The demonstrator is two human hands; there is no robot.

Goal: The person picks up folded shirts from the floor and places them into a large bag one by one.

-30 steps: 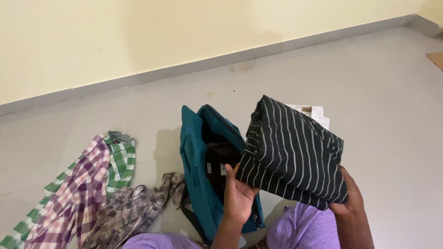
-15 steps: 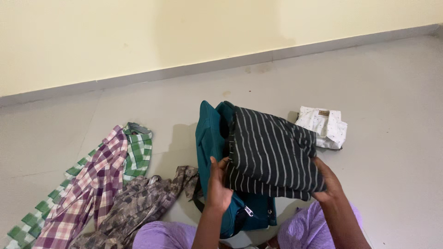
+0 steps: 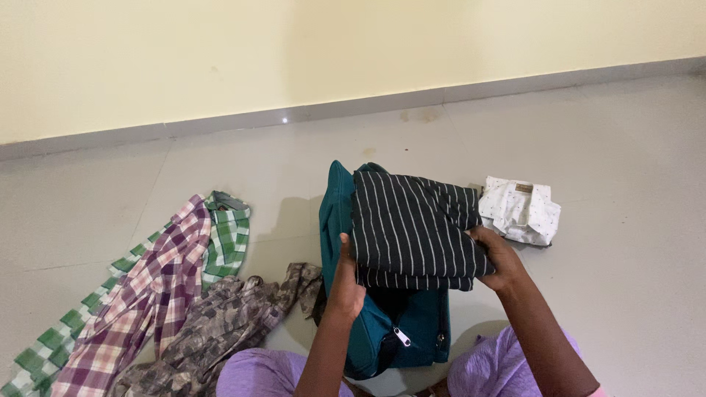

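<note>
While both hands grip it from opposite sides, the folded black cotton shirt with thin white stripes (image 3: 412, 231) sits over the open mouth of the upright teal fabric bag (image 3: 390, 323), covering most of the opening; the left hand (image 3: 344, 283) has its thumb pressed on the shirt's left edge and its fingers curled under the cloth, against the bag's left wall; the right hand (image 3: 498, 259) pinches the shirt's right edge, fingers closed on the fold. A silver zip pull (image 3: 401, 337) hangs on the bag's near face; the bag stands on the pale grey tiled floor (image 3: 632, 294), between lilac-clad knees (image 3: 500, 364). Just beside the bag's right side lies a folded white dotted shirt (image 3: 521, 211); near its left side sprawls a crumpled brown camouflage garment (image 3: 220, 327); farther left lie a purple and cream plaid shirt (image 3: 151, 298) and, partly under it, a green and white checked shirt (image 3: 224, 235).
</note>
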